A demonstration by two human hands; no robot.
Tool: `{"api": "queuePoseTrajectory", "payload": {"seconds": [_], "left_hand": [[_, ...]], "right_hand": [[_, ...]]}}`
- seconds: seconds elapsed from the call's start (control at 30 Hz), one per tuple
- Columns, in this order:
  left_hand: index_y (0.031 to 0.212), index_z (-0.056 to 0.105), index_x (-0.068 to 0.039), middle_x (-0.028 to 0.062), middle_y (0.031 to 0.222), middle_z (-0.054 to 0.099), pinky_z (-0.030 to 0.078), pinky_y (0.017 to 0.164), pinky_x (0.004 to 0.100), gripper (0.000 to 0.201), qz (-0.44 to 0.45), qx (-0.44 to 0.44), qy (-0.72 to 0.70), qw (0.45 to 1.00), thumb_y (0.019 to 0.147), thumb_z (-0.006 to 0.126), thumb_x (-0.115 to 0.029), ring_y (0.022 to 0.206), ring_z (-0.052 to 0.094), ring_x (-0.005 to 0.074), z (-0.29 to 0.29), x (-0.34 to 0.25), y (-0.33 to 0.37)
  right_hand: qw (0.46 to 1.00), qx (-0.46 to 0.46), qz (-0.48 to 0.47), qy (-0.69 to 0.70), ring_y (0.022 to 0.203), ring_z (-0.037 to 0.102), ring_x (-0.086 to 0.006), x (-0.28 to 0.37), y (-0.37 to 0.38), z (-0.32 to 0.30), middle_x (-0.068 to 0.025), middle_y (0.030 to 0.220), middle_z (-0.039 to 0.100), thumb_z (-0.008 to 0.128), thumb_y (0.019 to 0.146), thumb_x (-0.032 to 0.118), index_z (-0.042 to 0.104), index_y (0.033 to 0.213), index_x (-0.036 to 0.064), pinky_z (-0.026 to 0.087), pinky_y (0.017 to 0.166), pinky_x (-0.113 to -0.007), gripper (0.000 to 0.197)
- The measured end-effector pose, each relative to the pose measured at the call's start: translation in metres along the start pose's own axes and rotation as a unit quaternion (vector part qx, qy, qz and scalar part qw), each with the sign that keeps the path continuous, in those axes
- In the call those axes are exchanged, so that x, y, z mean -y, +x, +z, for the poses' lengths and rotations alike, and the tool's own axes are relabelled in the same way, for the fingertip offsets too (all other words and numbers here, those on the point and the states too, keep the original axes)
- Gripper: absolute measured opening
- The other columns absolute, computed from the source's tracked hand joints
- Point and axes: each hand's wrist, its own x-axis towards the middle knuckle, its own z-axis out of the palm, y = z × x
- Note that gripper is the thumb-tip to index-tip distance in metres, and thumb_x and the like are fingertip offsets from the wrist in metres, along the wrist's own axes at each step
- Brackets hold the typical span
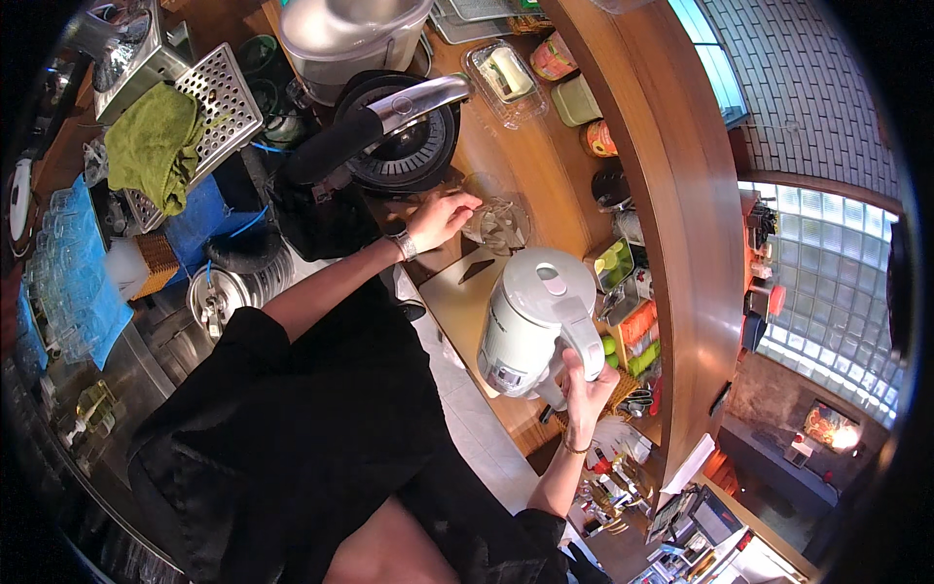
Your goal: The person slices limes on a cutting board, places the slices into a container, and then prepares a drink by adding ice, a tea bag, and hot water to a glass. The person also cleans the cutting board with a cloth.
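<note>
A white electric kettle with a pale lid is in front of me at the right. My right hand is closed round its handle. The kettle hides part of a pale cutting board, where a dark knife blade lies. Beyond the board stands a clear glass vessel; its contents are hard to make out. At its near left side is my left hand, fingers curled together at the glass rim. Their exact grip is partly hidden.
A black round appliance with a metal-ended handle stands beyond my left hand. A clear plastic box lies at the far side. A raised wooden ledge curves along the right. A green cloth drapes over a perforated metal tray.
</note>
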Motion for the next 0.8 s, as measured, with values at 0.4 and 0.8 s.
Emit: {"api": "queuePoseTrajectory", "payload": {"seconds": [0.4, 0.8], "left_hand": [[0.120, 0.054, -0.004, 0.0116, 0.097, 0.067, 0.051, 0.081, 0.0302, 0.034, -0.003, -0.006, -0.030, 1.000, 0.090, 0.043, 0.006, 0.092, 0.066, 0.0203, 0.011, 0.013, 0.000], [0.129, 0.054, -0.008, 0.0109, 0.135, 0.049, 0.029, 0.108, 0.0342, 0.056, -0.023, 0.001, -0.168, 0.985, 0.102, 0.023, -0.046, 0.128, 0.042, 0.0197, 0.013, 0.002, 0.033]], "right_hand": [[0.999, 0.030, -0.020, -0.036, 0.059, 0.048, -0.0025, 0.006, 0.012, -0.003, 0.0047, 0.063, 0.059, 0.075, 0.078, 0.013, 0.067, 0.075, -0.0011, 0.038, 0.053, -0.021, 0.016], [0.999, 0.032, -0.009, -0.030, 0.058, 0.049, -0.0028, 0.004, 0.011, -0.005, 0.0041, 0.063, 0.060, 0.075, 0.079, 0.015, 0.068, 0.076, -0.0009, 0.039, 0.052, -0.021, 0.018]]}}
